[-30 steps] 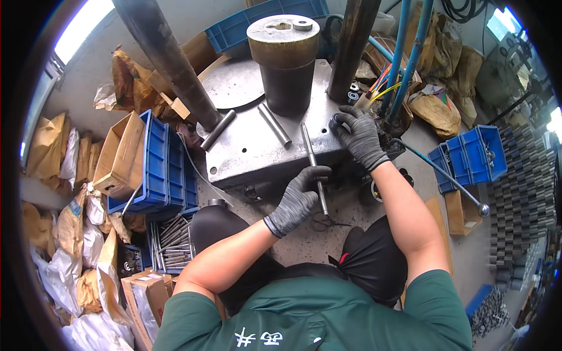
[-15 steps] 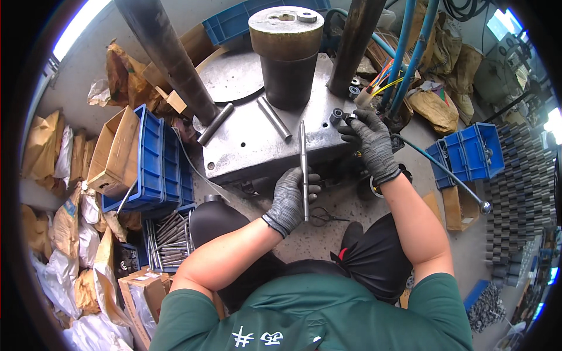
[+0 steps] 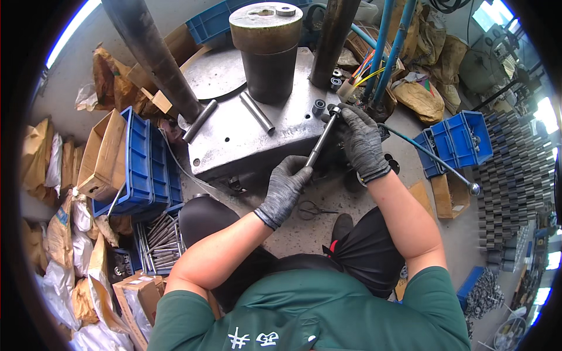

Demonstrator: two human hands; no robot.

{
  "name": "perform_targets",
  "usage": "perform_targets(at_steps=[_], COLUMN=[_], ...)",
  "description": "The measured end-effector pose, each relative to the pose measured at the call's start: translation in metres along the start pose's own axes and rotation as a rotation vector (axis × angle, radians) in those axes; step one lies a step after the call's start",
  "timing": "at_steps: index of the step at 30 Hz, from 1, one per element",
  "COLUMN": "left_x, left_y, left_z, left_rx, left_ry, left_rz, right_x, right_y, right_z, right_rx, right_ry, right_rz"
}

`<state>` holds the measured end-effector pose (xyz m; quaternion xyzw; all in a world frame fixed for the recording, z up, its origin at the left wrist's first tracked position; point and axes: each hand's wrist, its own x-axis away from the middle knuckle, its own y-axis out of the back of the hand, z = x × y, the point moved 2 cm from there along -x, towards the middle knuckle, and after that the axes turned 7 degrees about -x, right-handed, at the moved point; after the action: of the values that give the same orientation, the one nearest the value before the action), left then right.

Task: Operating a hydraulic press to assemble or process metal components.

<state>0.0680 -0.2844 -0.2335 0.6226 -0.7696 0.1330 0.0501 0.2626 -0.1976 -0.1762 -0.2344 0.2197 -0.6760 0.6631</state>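
My left hand (image 3: pixel 285 192), in a grey glove, is closed round the lower end of a slim steel shaft (image 3: pixel 321 142). The shaft slants up and to the right, past the front edge of the steel machine plate (image 3: pixel 234 153). At its upper end, the fingers of my gloved right hand (image 3: pixel 364 140) pinch a small ring-shaped bearing (image 3: pixel 335 110). The bearing meets the shaft tip; how far it sits on it I cannot tell. Another bearing (image 3: pixel 318 107) stands on the plate just left of that hand. Two loose steel bars, a left one (image 3: pixel 200 121) and a right one (image 3: pixel 257 113), lie farther left.
A thick steel cylinder (image 3: pixel 266 61) with a ring (image 3: pixel 285 11) on top stands between two dark columns (image 3: pixel 153 58). Blue crates (image 3: pixel 153 167) and a bin of shafts (image 3: pixel 164 240) are at left. A ball-ended lever (image 3: pixel 473 189) juts out at right. Scissors (image 3: pixel 313 210) lie on the floor.
The shaft has tilted from nearly upright toward the right, its tip now at the bearing in my right hand. My right hand has brought that bearing to the shaft. The view has shifted slightly.
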Motion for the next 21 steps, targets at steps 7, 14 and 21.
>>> perform_targets(at_steps=[7,14,21], left_x=[-0.004,-0.019,-0.024], left_y=[-0.003,-0.010,-0.027], left_z=[0.002,0.015,0.014], left_rx=[-0.065,-0.070,-0.200], left_ry=[-0.242,-0.255,-0.281], left_rz=[-0.030,0.014,0.076], right_x=[0.017,0.026,0.046], right_y=[-0.008,0.008,0.025], right_z=[0.011,0.020,0.018], right_rx=[0.228,0.118,0.488], right_ry=[-0.211,-0.368,-0.541], right_rz=[0.283,0.108,0.152])
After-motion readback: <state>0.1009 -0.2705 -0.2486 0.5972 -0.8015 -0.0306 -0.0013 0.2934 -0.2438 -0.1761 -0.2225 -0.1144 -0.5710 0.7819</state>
